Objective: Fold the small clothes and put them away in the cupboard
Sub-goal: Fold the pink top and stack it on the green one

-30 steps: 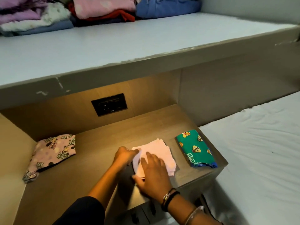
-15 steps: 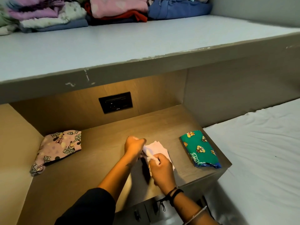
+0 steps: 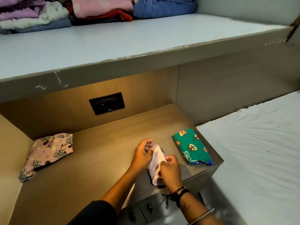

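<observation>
Pink cloth (image 3: 155,166) sits bunched near the shelf's (image 3: 100,153) front edge — left hand (image 3: 142,155) and right hand (image 3: 170,171) both pinch it, close together.

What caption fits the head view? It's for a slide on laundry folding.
Both hands, left hand and right hand, fold a small pink cloth on the wooden shelf.

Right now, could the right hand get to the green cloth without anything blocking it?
Probably yes. The green cloth lies just right of the right hand on bare wood, nothing between them. But both hands, the left hand too, are gripping the pink cloth, so that would have to go first.
</observation>
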A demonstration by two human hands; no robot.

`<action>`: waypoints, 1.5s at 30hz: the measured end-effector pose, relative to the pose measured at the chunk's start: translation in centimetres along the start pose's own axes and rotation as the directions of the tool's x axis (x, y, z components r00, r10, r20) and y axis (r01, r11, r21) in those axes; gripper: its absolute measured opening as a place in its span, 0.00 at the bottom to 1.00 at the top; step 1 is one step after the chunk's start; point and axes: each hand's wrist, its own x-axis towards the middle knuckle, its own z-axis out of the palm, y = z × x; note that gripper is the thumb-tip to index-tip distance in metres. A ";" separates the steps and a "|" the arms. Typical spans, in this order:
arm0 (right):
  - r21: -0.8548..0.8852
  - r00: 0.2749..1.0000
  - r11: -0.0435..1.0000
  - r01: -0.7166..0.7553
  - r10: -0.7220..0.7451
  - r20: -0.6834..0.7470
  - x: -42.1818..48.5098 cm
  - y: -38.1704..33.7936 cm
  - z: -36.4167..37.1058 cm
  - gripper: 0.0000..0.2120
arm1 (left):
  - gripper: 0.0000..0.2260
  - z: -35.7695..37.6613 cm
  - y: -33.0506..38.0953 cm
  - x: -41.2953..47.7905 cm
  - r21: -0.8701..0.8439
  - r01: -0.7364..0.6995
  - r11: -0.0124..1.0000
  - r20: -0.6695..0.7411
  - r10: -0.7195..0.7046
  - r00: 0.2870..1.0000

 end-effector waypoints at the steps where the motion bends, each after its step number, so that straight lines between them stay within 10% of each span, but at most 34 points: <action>1: -0.179 0.996 0.980 0.090 -0.092 -0.001 -0.3 0.1 -0.1 0.10 | 0.11 0.2 -0.3 -0.3 -0.007 -0.010 1.000 0.015 0.010 1.000; 3: -0.680 0.925 0.657 0.325 -0.371 0.084 -0.7 1.0 -0.8 0.25 | 0.09 0.3 -0.6 -0.6 -0.035 -0.021 0.999 0.036 0.022 0.999; 6: -0.839 0.847 0.247 0.485 -0.373 0.380 -0.8 2.4 -1.7 0.29 | 0.07 0.2 -0.7 -0.7 -0.074 -0.029 0.997 0.067 0.034 0.997; 12: -0.617 0.808 0.523 0.588 -0.362 0.464 -0.4 4.8 -4.2 0.29 | 0.09 0.3 -1.1 -2.0 -0.049 -0.047 0.998 -0.086 0.043 0.995; 16: -0.485 0.924 0.791 0.373 -0.362 0.122 0.3 3.8 -4.4 0.22 | 0.07 1.0 -1.2 -3.6 -0.033 0.184 0.982 -0.405 -0.181 0.896; 22: -0.530 0.992 0.840 0.118 -0.071 0.108 2.5 1.0 -2.6 0.12 | 0.19 2.5 0.3 -3.5 -0.225 0.573 0.788 -0.152 -0.609 0.778; 28: -0.071 0.981 0.996 0.048 -0.034 0.193 2.1 0.4 -2.9 0.05 | 0.16 2.6 1.4 -4.0 -0.351 0.456 0.818 -0.052 -0.503 0.863; 34: 0.415 0.948 0.907 -0.076 -0.063 0.313 1.0 -1.7 -5.8 0.11 | 0.13 2.9 4.2 -4.7 -0.572 0.287 0.769 0.092 -0.287 0.954; 39: 0.224 0.968 0.943 0.245 -0.252 0.001 2.3 -3.3 -9.9 0.10 | 0.15 7.4 6.9 -3.7 -0.552 0.249 0.796 0.092 -0.239 0.967; 45: 0.079 0.951 0.949 0.304 -0.298 -0.079 8.4 -2.5 -14.8 0.09 | 0.28 13.7 7.7 -0.5 -0.359 0.182 0.915 0.034 -0.182 0.983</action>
